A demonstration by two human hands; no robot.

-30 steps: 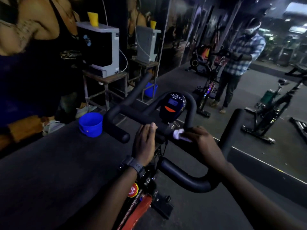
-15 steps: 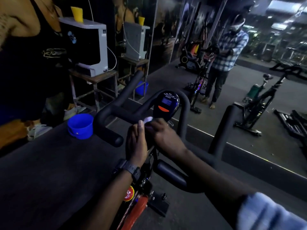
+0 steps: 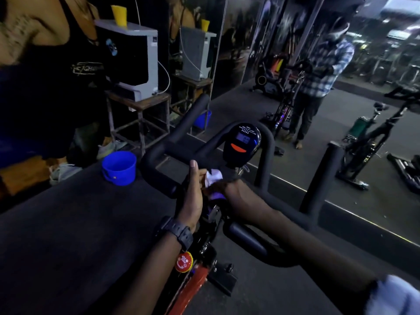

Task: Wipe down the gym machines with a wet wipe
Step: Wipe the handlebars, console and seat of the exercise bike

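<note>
A black spin-bike handlebar (image 3: 159, 155) stands in front of me, with an oval console (image 3: 242, 144) at its centre. My left hand (image 3: 192, 196), a dark watch on its wrist, rests against the middle of the bar with a finger pointing straight up. Just below the console, my right hand (image 3: 229, 189) pinches a crumpled white wet wipe (image 3: 214, 176) and presses it on the bar beside my left hand. The right fingers are mostly hidden under the wipe.
A blue bucket (image 3: 119, 168) sits on the dark floor left of the bar. A white appliance (image 3: 141, 62) stands on a stool behind it. A wall mirror ahead reflects a person (image 3: 322, 71) and other bikes (image 3: 368, 144). A red knob (image 3: 184, 261) sits on the frame below.
My right hand has slid the wipe leftwards along the bar, from right of the console to its base beside my left hand. The view has shifted slightly.
</note>
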